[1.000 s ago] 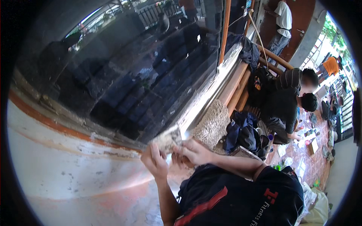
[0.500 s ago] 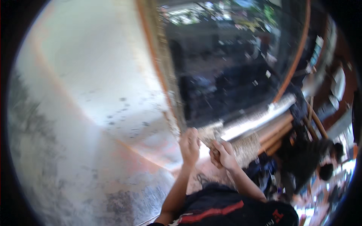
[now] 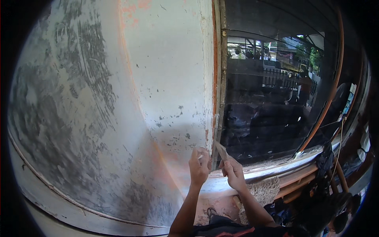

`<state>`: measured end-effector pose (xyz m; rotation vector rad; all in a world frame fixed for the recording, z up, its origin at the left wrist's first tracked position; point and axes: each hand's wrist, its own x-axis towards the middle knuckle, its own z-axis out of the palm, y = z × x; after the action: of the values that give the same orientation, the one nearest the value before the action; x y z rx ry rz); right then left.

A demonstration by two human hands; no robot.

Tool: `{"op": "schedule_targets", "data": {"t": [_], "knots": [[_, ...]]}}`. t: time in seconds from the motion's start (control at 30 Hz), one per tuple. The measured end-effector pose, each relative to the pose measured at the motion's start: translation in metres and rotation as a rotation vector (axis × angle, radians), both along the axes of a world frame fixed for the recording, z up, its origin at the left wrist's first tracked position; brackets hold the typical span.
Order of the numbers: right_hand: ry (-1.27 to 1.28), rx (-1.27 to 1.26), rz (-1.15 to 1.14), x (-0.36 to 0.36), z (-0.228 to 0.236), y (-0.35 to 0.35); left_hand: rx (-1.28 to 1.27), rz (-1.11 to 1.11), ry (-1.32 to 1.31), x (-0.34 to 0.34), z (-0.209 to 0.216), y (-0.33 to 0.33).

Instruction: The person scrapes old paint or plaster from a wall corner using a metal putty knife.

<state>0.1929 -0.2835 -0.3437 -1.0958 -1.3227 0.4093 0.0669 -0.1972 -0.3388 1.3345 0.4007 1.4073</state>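
My right hand (image 3: 234, 173) is closed on a thin, flat, tan piece (image 3: 222, 151) that sticks up past the fingers. It shows almost edge-on, so its exact kind is hard to tell. Beside it, apart from the piece, my left hand (image 3: 199, 166) is raised with its fingers curled in. A small pale spot shows between those fingers, but what they hold, if anything, I cannot make out. Both hands are in front of the lower corner of a window, where the weathered wooden frame (image 3: 221, 85) meets a whitish wall (image 3: 169, 79) with dark chips and orange-pink patches.
The dark window glass (image 3: 268, 130) reflects a fence and trees. Below it runs a pale sill (image 3: 284, 169). A shaggy beige mat (image 3: 263, 192) hangs over brown rails (image 3: 296, 182) at the lower right, near dark items. At left the wall is grey and smeared.
The view has swung, and the wall and window now stand more upright. My hands have come apart from the tan piece they were both at; now only the right one has it.
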Motion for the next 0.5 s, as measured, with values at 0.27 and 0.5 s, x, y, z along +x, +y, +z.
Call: {"op": "schedule_targets", "data": {"t": [0.27,0.5], "knots": [[-0.308,0.155,-0.3,-0.007,0.009,0.021,0.18,0.316,0.339,0.001,0.016,-0.003],[0.283,0.038,0.234,-0.005,0.001,0.059,-0.12,0.167,0.069,-0.01,0.026,0.028]]}}
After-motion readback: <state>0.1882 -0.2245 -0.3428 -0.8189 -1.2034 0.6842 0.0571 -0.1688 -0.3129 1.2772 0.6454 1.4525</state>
